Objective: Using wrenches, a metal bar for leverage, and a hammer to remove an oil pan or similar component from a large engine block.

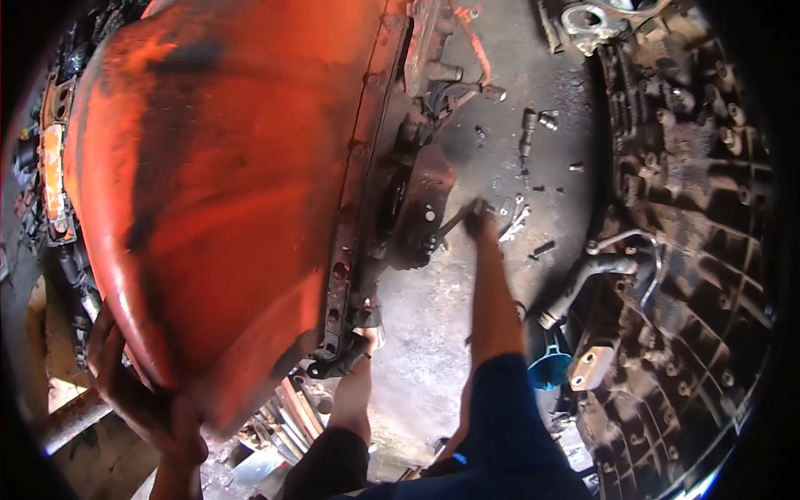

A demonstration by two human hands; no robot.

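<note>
A large orange metal cover (242, 208), scuffed and darkened in patches, fills the left half of the view. My left hand (142, 404) rests against its rounded lower-left corner, fingers stretched out along the side. My right arm reaches forward beside the cover's right edge. At its end my right hand (481, 221), small and dark, is closed on a dark wrench (452, 226). The tool's far end meets a fastener on a dark bracket (421, 208) under the cover's edge. The exact type of wrench is too blurred to tell.
Sockets and an extension bar (528, 129) lie on the floor, with shiny wrenches (518, 218) nearby. A ribbed, greasy engine casting (683, 225) runs along the right, with a curved pipe (587, 283) and a blue funnel (550, 368) beside it. My leg (353, 396) stands below the cover.
</note>
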